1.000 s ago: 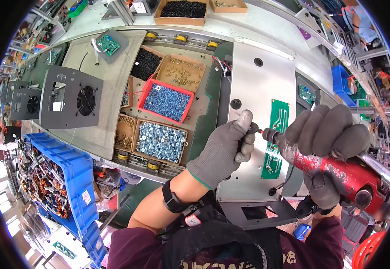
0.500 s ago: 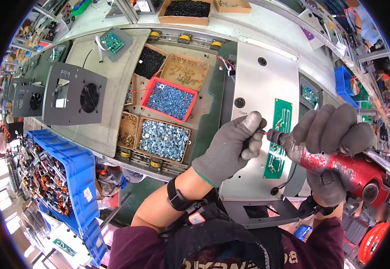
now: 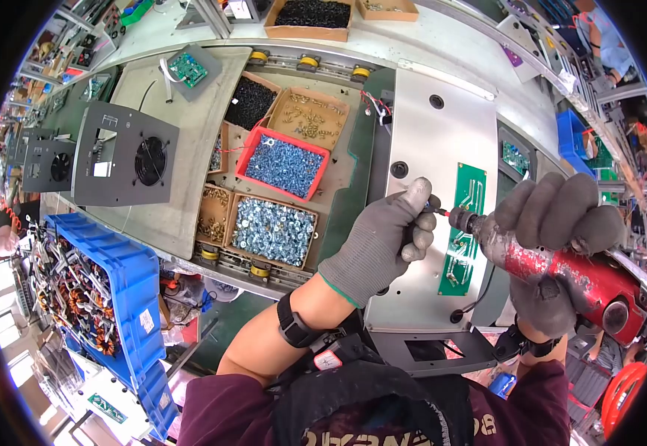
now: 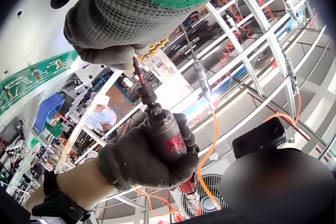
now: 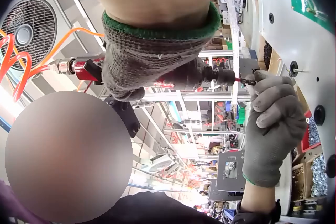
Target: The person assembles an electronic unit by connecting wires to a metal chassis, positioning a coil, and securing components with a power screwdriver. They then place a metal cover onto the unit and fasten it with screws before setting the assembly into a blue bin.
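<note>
My gloved right hand (image 3: 554, 219) grips a worn red air screwdriver (image 3: 587, 282) around its body, the nose pointing left. From its dark chuck (image 5: 224, 76) a thin bit with a red band (image 5: 240, 80) reaches toward my gloved left hand (image 3: 379, 241). With thumb and curled fingers, the left hand pinches a small dark piece (image 4: 137, 69) at the bit's end; its exact kind I cannot tell. Both hands are held above a bare metal panel (image 3: 424, 141). A green circuit board (image 3: 466, 201) lies on that panel, partly behind the driver's nose in the head view.
Left of the panel, a red tray (image 3: 282, 163) holds bluish screws, and a cardboard box (image 3: 273, 232) holds silvery fasteners. Another box (image 3: 308, 119) has brassy parts. A grey housing with a fan (image 3: 123, 160) stands further left, near a blue crate (image 3: 141, 320) of wired parts. An orange hose (image 4: 212, 145) hangs behind.
The driver's nose has drawn slightly away from the left fingers, so more of the bit and the dark piece shows. The head view has shifted a little. Both hands keep their holds.
</note>
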A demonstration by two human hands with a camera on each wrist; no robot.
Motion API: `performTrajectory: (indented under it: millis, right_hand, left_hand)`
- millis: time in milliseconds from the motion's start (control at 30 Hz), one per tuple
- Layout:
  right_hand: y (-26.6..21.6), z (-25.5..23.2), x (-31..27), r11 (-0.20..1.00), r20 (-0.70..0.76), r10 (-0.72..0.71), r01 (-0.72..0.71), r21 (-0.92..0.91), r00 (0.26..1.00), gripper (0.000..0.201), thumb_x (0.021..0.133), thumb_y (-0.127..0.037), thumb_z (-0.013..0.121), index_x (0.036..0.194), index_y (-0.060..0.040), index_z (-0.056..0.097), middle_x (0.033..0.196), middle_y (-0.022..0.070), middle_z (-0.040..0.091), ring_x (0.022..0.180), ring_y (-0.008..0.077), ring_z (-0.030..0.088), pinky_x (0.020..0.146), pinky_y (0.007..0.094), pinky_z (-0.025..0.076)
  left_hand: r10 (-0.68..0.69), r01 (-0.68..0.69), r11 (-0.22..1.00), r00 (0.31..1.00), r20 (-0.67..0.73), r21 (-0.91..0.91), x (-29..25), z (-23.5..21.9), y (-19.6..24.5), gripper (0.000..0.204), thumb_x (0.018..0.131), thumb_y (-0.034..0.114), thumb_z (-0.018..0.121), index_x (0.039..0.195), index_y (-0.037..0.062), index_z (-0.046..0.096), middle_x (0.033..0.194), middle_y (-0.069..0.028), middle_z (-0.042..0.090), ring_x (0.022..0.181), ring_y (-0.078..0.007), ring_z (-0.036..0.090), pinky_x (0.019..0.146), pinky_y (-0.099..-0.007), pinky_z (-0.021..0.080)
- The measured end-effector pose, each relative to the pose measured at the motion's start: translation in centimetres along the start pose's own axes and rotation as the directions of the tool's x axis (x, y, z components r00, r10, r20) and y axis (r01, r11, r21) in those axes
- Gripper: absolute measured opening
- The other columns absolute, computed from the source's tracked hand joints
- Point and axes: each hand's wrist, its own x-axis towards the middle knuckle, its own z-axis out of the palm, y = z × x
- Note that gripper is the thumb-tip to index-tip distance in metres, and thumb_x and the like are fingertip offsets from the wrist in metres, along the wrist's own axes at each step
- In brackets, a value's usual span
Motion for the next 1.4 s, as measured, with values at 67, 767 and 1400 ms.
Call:
performTrajectory:
  millis: [67, 767, 1400]
  right_hand:
    - [0.1, -0.1, 0.1, 1.0, 0.007, -0.005, 0.005, -0.02, 1.0, 0.037, 0.077, -0.028, 0.075, 0.094, -0.0202, 0.043, 0.079, -0.0027, 0.038, 0.067, 0.0122, 0.041, 0.06, 0.0304, 0.038]
    - [-0.6, 0.9, -0.1, 0.999, -0.128, 0.001, -0.008, -0.053, 0.992, 0.035, 0.078, -0.027, 0.073, 0.09, -0.0181, 0.041, 0.082, -0.0017, 0.037, 0.07, 0.0127, 0.039, 0.061, 0.0299, 0.034]
    - [4.2, 0.0, -3.4, 0.971, -0.008, 0.235, -0.234, 0.04, 0.972, 0.035, 0.072, -0.004, 0.066, 0.099, -0.0108, 0.046, 0.092, 0.007, 0.05, 0.084, 0.0166, 0.056, 0.086, 0.04, 0.051]
  left_hand:
    - [-0.009, 0.009, 1.0, 1.0, -0.016, 0.02, 0.1, 0.0, -0.1, 0.035, 0.095, 0.04, 0.052, 0.088, 0.005, 0.051, 0.069, 0.0002, 0.047, 0.052, -0.0051, 0.043, 0.039, -0.0176, 0.032]
    - [0.014, -0.014, 1.0, 1.0, 0.011, 0.015, -0.6, 0.5, -0.4, 0.039, 0.094, 0.042, 0.053, 0.098, 0.0029, 0.056, 0.073, 0.0009, 0.05, 0.056, -0.005, 0.044, 0.047, -0.0181, 0.035]
    - [0.364, 0.062, 0.301, 0.915, -0.174, 0.952, -3.5, -7.1, -3.1, 0.032, 0.086, 0.029, 0.066, 0.081, -0.0023, 0.061, 0.057, -0.0044, 0.051, 0.055, -0.0094, 0.046, 0.052, -0.0291, 0.041]
